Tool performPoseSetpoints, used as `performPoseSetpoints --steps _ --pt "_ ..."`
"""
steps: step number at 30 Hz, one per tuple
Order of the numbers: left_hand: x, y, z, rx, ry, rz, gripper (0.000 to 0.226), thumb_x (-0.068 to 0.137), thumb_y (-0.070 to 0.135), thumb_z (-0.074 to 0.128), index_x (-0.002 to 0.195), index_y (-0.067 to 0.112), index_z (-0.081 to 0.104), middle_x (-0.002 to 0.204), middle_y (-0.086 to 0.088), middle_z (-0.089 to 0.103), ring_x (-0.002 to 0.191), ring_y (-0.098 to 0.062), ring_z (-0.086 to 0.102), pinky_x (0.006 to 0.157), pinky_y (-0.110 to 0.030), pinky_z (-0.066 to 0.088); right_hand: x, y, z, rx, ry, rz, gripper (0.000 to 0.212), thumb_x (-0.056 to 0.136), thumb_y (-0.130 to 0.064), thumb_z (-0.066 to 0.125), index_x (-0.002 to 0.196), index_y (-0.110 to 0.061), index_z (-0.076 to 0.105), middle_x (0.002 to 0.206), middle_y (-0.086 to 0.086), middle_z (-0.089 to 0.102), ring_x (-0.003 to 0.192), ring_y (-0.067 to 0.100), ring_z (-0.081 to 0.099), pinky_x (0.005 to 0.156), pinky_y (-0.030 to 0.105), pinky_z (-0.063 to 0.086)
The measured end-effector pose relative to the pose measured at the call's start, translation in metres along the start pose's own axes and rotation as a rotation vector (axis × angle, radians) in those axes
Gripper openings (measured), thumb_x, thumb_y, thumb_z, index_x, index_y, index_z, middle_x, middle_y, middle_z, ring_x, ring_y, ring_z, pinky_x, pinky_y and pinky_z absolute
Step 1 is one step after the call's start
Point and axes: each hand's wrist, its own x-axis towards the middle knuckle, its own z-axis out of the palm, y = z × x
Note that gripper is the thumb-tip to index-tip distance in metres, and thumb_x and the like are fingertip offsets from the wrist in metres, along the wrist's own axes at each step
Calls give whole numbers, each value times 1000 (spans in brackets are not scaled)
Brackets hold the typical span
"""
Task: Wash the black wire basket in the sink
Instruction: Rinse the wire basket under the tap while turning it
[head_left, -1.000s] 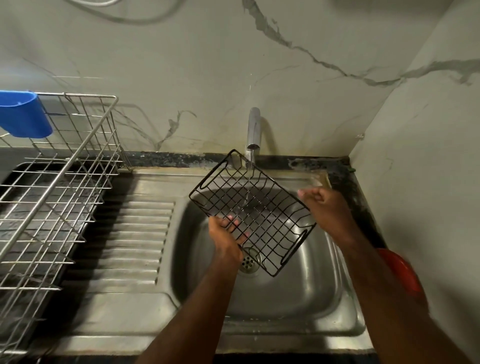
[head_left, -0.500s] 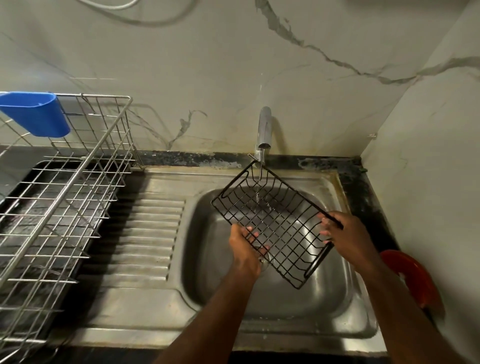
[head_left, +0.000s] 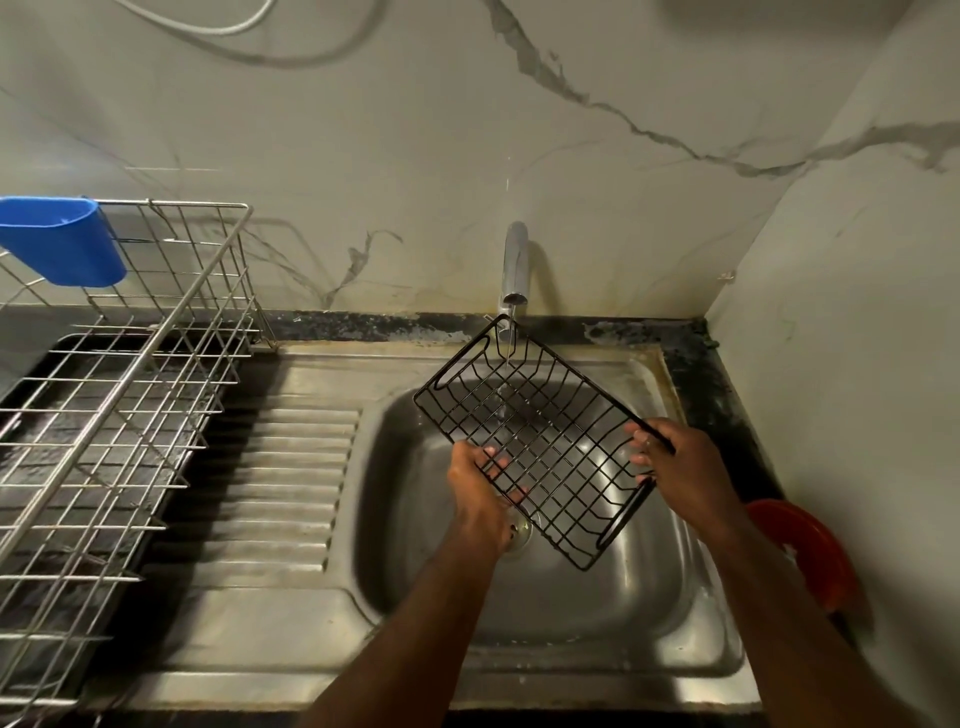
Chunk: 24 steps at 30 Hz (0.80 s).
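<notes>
The black wire basket (head_left: 540, 431) hangs tilted over the steel sink (head_left: 644, 603), its far corner just under the tap (head_left: 515, 265). A thin stream of water falls from the tap through the basket's mesh. My left hand (head_left: 480, 493) holds the basket's near left edge, with fingers showing through the wires from beneath. My right hand (head_left: 680, 467) grips the rim at the basket's right side, fingers curled over the wire. The drain is partly hidden behind my left hand.
A steel wire dish rack (head_left: 119, 405) stands on the left counter with a blue plastic cup (head_left: 62, 241) hooked on its far rim. The ribbed drainboard (head_left: 291, 483) lies between rack and basin. A red round object (head_left: 805, 551) sits at the right by the wall.
My right hand has slid along the rim toward me, from the far right corner to the right side. The view has shifted, so the basket now sits more to the right.
</notes>
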Motion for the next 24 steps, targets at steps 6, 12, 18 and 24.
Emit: performPoseSetpoints --steps 6,12,18,24 --pt "3 4 -1 5 21 6 28 95 30 38 76 17 54 89 -7 61 93 -26 55 88 -51 47 3 -5 3 12 -9 -15 21 99 -17 53 116 -19 66 99 1 68 92 11 67 74 28 57" --pt "6 8 -3 -31 7 15 17 91 25 40 76 19 46 92 -4 61 99 -25 56 99 -58 45 5 -7 7 0 -11 -42 16 98 -22 56 101 -33 66 90 1 70 86 15 69 75 37 60" --pt "9 15 -2 -40 -3 38 22 92 28 39 75 19 49 87 -3 60 96 -25 54 97 -57 45 6 -10 14 62 10 -32 14 97 -22 57 95 -33 65 87 4 70 85 21 70 77 40 60" --pt "8 22 -2 -44 20 69 23 94 26 38 75 19 47 84 -2 58 91 -22 53 95 -54 44 11 -16 23 53 23 -21 21 100 -16 51 116 -14 64 103 3 68 96 13 67 66 17 56"
